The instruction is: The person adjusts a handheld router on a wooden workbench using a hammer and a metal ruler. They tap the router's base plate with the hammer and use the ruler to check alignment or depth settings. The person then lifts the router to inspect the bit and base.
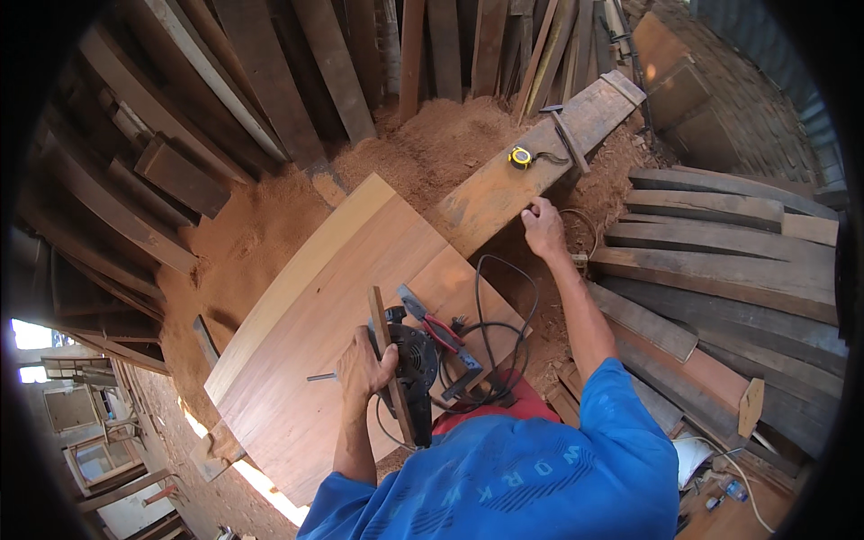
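Note:
My left hand (362, 367) is closed around a narrow wooden strip (393, 396), held over a wide jointed wooden panel (288, 333). Right beside the strip lies a black power tool (417, 360) with a dark cord. Red-handled pliers (441, 335) rest next to it on the panel. Farther right, my right hand (544, 229) has curled fingers at the near edge of a long dusty plank (486, 202); whether they pinch anything is hidden. A yellow and black tape measure (520, 157) sits on that plank, beyond my right hand.
A thin metal rod (321, 377) lies on the panel left of my left hand. Brown sawdust (225, 243) is heaped behind the panel. Upright boards (333, 63) lean along the back, and stacked timber (720, 270) fills the right side. The black cord (537, 297) loops over the panel's right edge.

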Tool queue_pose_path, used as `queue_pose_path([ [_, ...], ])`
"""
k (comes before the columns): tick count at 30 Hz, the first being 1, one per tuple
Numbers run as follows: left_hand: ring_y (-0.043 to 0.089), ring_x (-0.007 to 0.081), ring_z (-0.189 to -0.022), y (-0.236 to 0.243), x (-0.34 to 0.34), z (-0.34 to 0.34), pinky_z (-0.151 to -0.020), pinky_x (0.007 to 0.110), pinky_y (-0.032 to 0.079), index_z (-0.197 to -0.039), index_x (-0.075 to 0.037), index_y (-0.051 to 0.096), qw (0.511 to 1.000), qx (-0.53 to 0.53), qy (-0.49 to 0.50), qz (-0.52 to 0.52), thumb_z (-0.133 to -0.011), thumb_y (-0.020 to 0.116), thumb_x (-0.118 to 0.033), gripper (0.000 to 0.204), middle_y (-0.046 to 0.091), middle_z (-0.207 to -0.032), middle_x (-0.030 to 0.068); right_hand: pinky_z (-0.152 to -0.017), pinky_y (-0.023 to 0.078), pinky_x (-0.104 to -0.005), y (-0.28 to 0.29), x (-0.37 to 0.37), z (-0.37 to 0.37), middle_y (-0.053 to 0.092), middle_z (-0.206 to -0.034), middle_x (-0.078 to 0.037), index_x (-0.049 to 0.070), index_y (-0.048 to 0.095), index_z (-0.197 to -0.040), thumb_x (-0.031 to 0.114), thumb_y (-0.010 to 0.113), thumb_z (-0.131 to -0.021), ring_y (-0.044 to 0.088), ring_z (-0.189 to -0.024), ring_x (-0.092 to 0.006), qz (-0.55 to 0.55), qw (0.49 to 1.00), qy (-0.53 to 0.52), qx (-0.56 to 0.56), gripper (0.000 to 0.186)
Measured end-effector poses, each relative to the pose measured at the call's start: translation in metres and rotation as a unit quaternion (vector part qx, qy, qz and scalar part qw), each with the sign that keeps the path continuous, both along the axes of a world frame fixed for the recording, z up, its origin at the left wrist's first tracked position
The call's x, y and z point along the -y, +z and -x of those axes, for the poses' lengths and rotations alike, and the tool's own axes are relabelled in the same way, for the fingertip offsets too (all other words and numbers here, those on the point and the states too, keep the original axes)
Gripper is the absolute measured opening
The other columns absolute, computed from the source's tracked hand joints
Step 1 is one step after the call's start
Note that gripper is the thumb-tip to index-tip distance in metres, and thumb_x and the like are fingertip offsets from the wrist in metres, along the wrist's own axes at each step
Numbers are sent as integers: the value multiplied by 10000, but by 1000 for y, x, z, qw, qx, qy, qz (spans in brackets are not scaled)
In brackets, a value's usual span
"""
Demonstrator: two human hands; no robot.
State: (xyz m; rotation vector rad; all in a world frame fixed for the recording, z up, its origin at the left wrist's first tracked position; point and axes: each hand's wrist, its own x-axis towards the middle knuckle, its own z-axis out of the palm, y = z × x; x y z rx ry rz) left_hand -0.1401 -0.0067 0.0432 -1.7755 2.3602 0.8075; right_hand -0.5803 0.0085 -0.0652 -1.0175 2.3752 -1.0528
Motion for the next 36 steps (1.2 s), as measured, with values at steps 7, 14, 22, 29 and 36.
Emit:
queue_pose_path([
  [7,694,496,-900,-3,-4,-2,-815,566,523,-1309,3,495,999,-24,-1,27,-858,637,-462,663,707,-997,278,-1157,400,-522,-84,19,182,573,-1430,-285,16,461,-1499,269,726,-950,526,-1356,-467,-192,971,-87,-113,660],
  [14,715,371,-747,-14,-6,-11,-702,475,544,-1309,23,465,997,-51,-18,62,-970,451,-701,800,710,-856,168,-1135,418,-544,-145,52,287,583,-1441,-278,27,390,-1527,295,760,-929,551,-1359,-451,-271,959,-70,-39,753],
  [22,688,440,-779,-11,-10,-10,-718,527,527,-1284,21,488,998,-49,19,21,-940,521,-649,754,688,-900,224,-1013,495,-556,-149,81,306,672,-1177,-383,-85,631,-1219,299,629,-906,636,-1161,-544,-209,976,-62,0,495],
  [29,681,507,-852,-17,-8,-25,-752,569,521,-1314,2,492,1000,-11,19,17,-915,590,-578,711,682,-941,280,-807,526,-413,-117,44,220,700,-910,-189,-68,673,-1131,268,650,-954,679,-871,-323,45,982,-71,169,380],
  [36,693,483,-877,-10,-9,-9,-787,546,522,-1290,-20,523,998,-31,33,47,-930,615,-537,637,702,-938,271,-711,485,-280,-1,-51,7,536,-894,-10,5,549,-1249,167,570,-1050,531,-762,-98,195,862,6,467,257],
])
